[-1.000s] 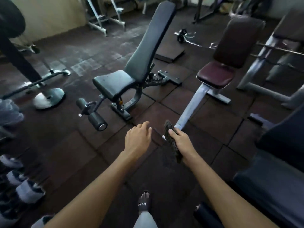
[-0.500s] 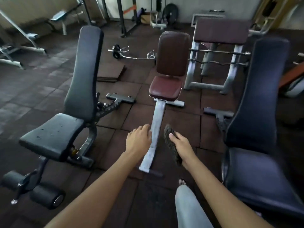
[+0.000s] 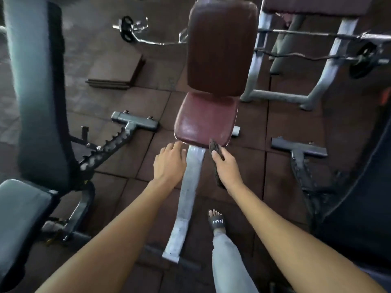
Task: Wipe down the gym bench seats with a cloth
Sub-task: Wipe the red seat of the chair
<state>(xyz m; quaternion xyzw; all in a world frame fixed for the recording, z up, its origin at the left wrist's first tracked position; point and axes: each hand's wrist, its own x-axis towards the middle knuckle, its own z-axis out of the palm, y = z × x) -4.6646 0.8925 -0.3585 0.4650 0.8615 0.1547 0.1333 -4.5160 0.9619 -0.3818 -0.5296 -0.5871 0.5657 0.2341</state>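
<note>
A maroon bench seat with an upright maroon backrest stands straight ahead on a grey steel beam. My right hand grips a dark, dirty cloth, whose top end sits at the seat's front edge. My left hand hovers just short of the seat's front left corner, holding nothing, its fingers loosely extended. A black adjustable bench rises on the left, and part of another black bench fills the right side.
My sandalled foot stands right of the steel beam. A grey rack holds barbells behind the maroon bench. A curl bar and stacked floor mats lie on the rubber tile floor at the back left.
The view has moved forward and closer to the maroon bench. Both hands now reach the seat's front edge, with the cloth still in my right hand.
</note>
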